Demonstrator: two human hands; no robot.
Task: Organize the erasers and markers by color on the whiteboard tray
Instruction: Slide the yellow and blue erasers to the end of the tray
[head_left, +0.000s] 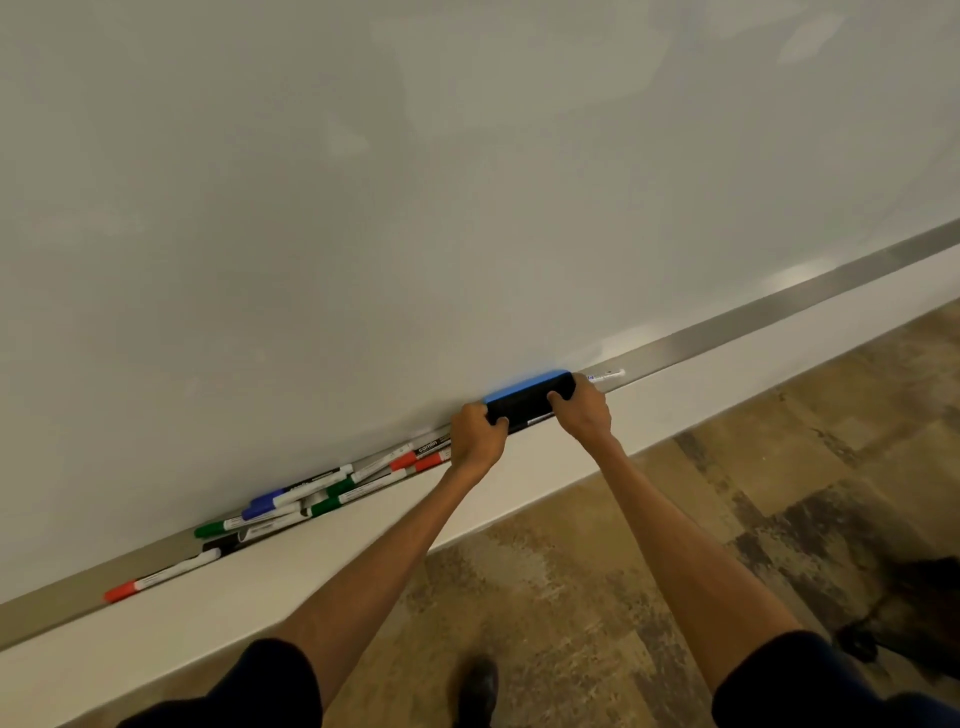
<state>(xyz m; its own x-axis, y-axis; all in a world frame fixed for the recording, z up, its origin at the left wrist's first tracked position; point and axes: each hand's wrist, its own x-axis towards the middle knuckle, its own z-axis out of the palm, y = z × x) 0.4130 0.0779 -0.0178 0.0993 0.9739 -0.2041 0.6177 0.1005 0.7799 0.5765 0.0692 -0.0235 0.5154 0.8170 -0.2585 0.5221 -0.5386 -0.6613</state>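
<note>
A blue-backed eraser with a black felt face (530, 397) stands on the metal whiteboard tray (779, 312). My left hand (475, 434) grips its left end and my right hand (582, 410) grips its right end. Just right of the eraser lies a white marker (605, 375). Left of my hands a loose pile of markers fills the tray: red ones (415, 460), green ones (332, 499), blue ones (265, 506) and a black one (223, 544). A lone red marker (156, 579) lies farther left.
The whiteboard (415, 182) rises behind the tray. A white ledge (545, 467) runs under the tray. Below is patterned brown floor (623, 571), with my shoe (475, 686) on it and a dark object (914, 613) at the right.
</note>
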